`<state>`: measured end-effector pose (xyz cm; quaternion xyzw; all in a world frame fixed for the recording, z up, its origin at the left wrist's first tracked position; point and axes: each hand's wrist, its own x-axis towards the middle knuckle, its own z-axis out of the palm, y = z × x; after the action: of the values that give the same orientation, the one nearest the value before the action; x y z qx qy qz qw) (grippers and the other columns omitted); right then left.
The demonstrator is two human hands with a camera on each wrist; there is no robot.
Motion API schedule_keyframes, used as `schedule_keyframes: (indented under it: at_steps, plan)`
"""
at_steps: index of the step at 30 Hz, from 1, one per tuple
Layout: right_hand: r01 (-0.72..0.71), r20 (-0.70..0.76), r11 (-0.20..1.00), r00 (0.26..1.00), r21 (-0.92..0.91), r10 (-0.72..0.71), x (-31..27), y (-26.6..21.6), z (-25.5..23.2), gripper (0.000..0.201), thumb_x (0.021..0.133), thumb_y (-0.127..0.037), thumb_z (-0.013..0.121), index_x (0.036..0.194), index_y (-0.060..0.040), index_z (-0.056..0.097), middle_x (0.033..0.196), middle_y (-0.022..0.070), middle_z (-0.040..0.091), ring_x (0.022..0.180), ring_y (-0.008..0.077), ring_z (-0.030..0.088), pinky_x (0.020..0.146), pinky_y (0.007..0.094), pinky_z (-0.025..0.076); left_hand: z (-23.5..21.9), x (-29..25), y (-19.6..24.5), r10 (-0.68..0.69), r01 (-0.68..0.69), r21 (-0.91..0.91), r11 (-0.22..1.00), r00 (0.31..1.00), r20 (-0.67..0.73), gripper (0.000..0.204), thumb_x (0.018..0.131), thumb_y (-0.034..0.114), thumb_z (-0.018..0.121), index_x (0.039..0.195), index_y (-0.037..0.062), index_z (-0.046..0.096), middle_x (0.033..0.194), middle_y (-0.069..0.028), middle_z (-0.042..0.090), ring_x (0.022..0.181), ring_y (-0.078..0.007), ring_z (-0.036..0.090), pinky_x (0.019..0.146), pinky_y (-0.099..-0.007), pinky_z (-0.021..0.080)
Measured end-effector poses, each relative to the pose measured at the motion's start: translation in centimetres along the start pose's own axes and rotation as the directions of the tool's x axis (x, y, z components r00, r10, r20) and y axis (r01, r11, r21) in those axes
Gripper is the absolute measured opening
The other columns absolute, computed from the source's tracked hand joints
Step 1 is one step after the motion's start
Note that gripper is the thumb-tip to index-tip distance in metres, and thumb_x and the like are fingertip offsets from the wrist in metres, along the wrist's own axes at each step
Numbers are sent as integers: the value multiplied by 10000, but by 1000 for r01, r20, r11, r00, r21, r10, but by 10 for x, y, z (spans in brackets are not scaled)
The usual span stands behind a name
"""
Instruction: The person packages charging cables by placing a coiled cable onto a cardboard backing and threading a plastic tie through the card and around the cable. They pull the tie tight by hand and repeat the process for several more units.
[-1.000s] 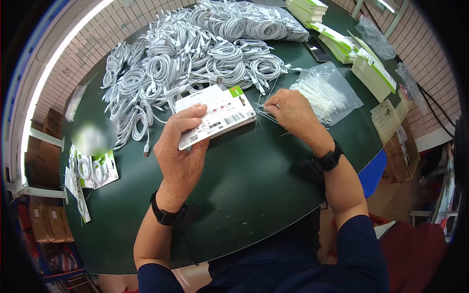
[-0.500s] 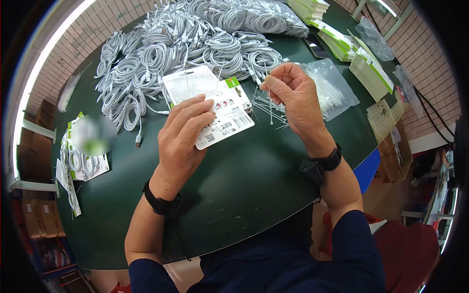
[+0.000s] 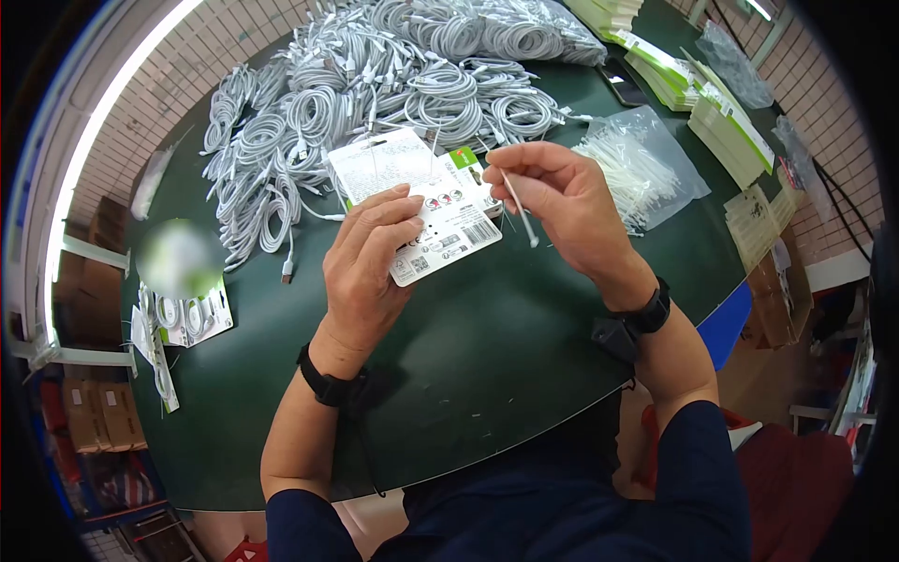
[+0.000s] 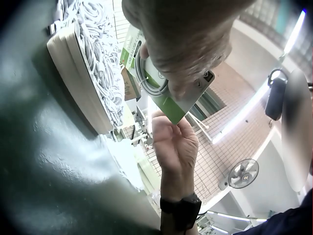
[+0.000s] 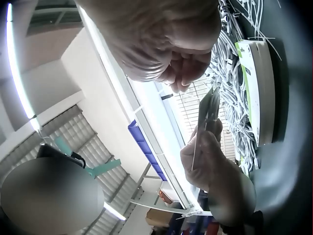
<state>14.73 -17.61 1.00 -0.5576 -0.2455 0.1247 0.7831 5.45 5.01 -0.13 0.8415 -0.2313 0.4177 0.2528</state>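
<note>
My left hand (image 3: 365, 248) grips a white printed cardboard package card (image 3: 459, 242), fingers over its printed back and thumb hidden beneath. In the left wrist view, a coiled white cable (image 4: 155, 92) lies against the card's green-and-white other face. Thin white ties (image 3: 434, 143) stick up by the card's upper part. Just right of the card, my right hand (image 3: 585, 211) pinches a thin white cable tie (image 3: 519, 208) between thumb and fingers, its lower end hanging free. A stack of cards (image 5: 261, 93) stands on the table behind the held card.
Bundled white cables (image 3: 375, 103) heap across the back of the green table (image 3: 468, 375). A plastic bag of white cable ties (image 3: 688, 173) lies right, near a phone (image 3: 623, 82) and more card stacks (image 3: 726, 140). Cards with coiled cables (image 3: 201, 323) lie at the left.
The right hand has risen from the loose ties on the table with one tie and moved in beside the card. The left hand has lifted and tilted the card off the stack.
</note>
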Motion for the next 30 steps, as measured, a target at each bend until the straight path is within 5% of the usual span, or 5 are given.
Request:
schedule_keyframes:
  at_steps: [5,9,13,16,30]
  plan:
    - [312,235,892,941,-328,-243,-16,-9,2,190,914,82,738,1084,7,777,1025,132,761,857,130,703,712,266,579,-3,-2,1,-9,9,-25,1000,1000,-18,358,748,37,900,979,39,626,1116,-156,771,1122,-370,749,950,-435,600]
    - [683,384,614,730,-395,-565,-24,-10,17,288,815,80,822,1070,-48,790,979,127,756,817,212,714,689,289,576,-1,-2,1,9,-10,-35,999,999,-37,335,728,13,873,949,31,621,1104,-144,769,1109,-362,751,913,-419,615]
    - [721,431,589,692,-365,-579,-26,-8,21,295,827,93,808,1089,-37,768,977,136,757,850,229,735,720,320,600,-2,-2,1,36,-37,-33,999,999,-32,304,704,-17,835,922,26,626,1091,-127,763,1103,-349,750,871,-400,628]
    - [664,392,640,747,-387,-537,-26,-4,21,297,821,114,800,1079,-29,766,980,141,761,860,237,749,731,323,611,-4,-1,4,33,-34,-40,999,999,-24,284,711,-14,819,915,26,626,1087,-124,761,1102,-344,750,856,-395,632]
    - [652,398,614,758,-445,-517,-22,-5,21,289,809,121,803,1050,-34,766,985,133,765,857,233,754,732,316,608,-2,-6,3,47,-46,-14,999,999,6,355,744,79,907,937,37,613,1089,-139,777,1106,-364,755,887,-403,631]
